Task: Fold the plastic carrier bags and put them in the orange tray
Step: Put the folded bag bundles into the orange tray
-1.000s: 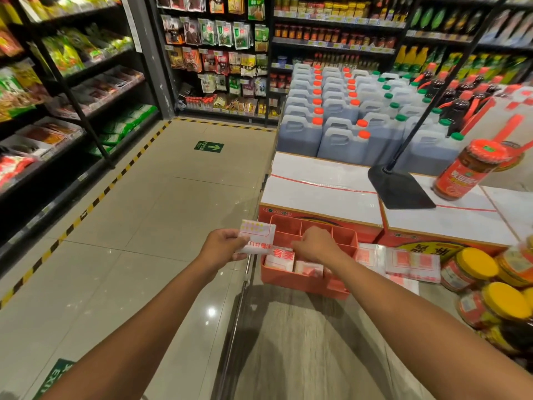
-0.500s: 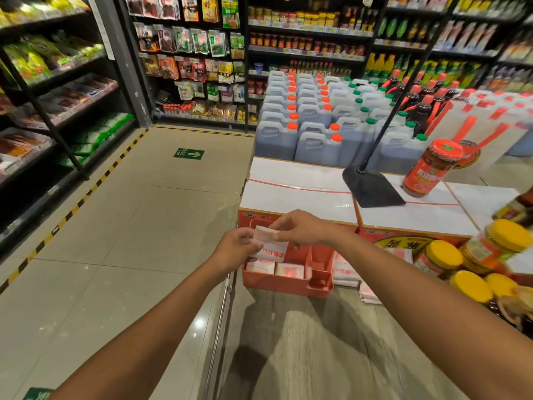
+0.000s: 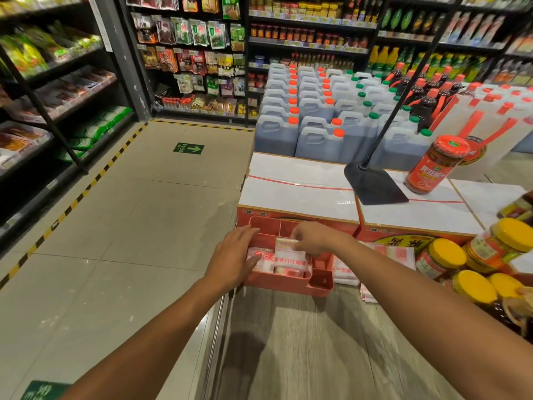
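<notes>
Placing step. Right hand (image 3: 314, 239) pinches the folded bag (image 3: 290, 256) by its top edge and stands it in the tray (image 3: 291, 287), front-left bay, beside a second bag (image 3: 259, 259). Left hand (image 3: 233, 255) is flat, fingers straight against the tray's left side, gripping nothing. Next, I'd say: release, then take one from the stack (image 3: 386, 255) right of the tray. Bay floor hidden; stack count unreadable.

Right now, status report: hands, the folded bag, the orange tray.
Right hand pinches folded bag in orange tray. Left hand open at tray's left side. Second bag already inside. Nothing in the way.
</notes>
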Demonstrator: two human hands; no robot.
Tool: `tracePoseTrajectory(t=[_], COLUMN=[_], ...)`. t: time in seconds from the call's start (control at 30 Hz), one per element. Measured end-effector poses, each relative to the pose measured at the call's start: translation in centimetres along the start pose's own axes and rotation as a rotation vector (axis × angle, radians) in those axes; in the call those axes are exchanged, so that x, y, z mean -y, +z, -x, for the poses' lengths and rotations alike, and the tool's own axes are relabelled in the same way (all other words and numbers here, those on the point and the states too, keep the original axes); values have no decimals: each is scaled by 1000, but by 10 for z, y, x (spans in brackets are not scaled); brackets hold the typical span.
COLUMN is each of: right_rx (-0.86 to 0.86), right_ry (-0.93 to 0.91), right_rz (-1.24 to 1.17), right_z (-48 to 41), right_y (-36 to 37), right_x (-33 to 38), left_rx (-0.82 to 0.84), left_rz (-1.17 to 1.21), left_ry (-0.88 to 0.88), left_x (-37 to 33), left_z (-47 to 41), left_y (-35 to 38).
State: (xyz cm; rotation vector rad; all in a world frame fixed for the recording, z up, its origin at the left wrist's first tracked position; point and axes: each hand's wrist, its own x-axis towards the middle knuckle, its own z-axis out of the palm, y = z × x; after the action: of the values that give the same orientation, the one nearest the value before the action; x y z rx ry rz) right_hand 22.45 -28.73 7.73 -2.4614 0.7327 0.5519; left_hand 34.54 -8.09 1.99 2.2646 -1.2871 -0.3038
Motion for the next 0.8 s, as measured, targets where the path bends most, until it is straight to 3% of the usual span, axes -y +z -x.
tracePoseTrajectory(t=[0.43, 0.8], right_rx=[59, -161], right_ry=[126, 93], right_rz=[286, 693], right_z=[-18, -17], right_y=[48, 63], right_x=[15, 23], left_rx=[35, 37], left_rz=[27, -11], left_ry=[-95, -89], left_x=[18, 13], left_z=[3, 5], left_y=[12, 13])
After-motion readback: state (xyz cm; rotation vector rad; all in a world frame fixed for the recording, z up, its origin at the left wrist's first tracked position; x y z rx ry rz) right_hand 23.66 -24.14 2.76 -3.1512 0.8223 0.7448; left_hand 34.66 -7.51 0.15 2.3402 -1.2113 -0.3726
